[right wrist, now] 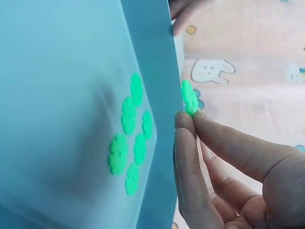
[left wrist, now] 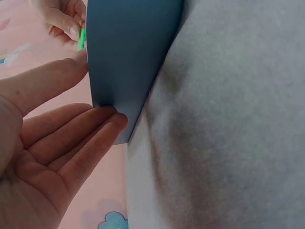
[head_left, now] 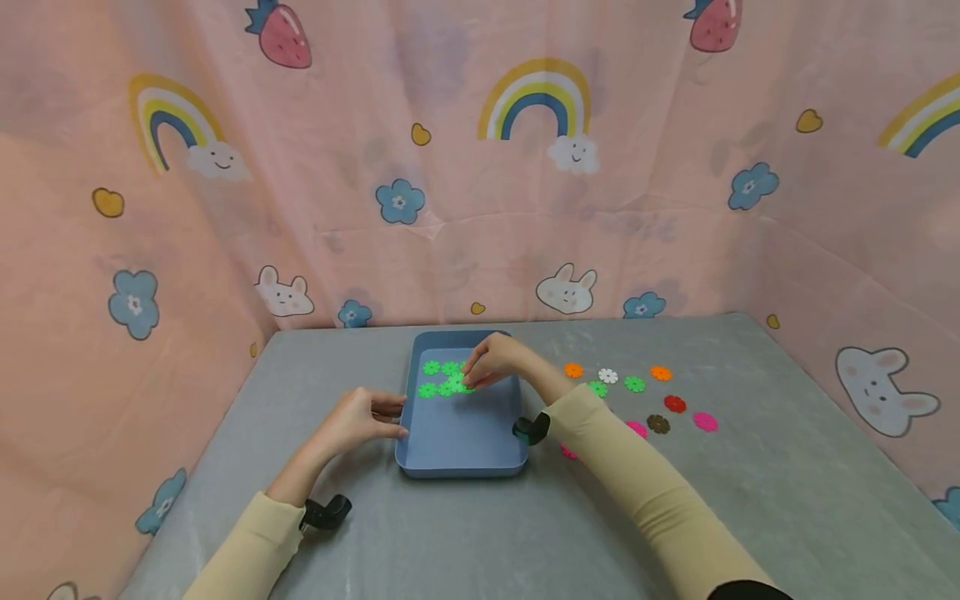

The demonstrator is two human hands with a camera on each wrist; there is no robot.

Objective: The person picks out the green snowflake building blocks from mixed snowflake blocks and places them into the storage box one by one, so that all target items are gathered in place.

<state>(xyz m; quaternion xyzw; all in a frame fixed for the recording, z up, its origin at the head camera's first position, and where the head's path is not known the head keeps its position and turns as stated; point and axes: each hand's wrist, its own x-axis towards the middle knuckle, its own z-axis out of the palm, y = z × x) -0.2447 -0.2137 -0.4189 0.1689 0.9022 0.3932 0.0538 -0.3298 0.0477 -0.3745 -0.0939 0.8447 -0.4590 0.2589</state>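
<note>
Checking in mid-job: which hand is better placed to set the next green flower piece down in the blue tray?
Right. The right hand is over the blue tray and already pinches a green flower piece beside the green cluster. The left hand only touches the tray's outer wall with straight fingers.

The head view looks forward and down from above the near table edge, taking in the whole grey table (head_left: pixel 675 517) and the pink curtain behind it. The left wrist view sits close beside the blue tray (left wrist: pixel 128 52), facing its left outer wall. The right wrist view hovers very near over the same tray (right wrist: pixel 57 71), looking down into its floor. All three views share this tray (head_left: pixel 457 433).
</note>
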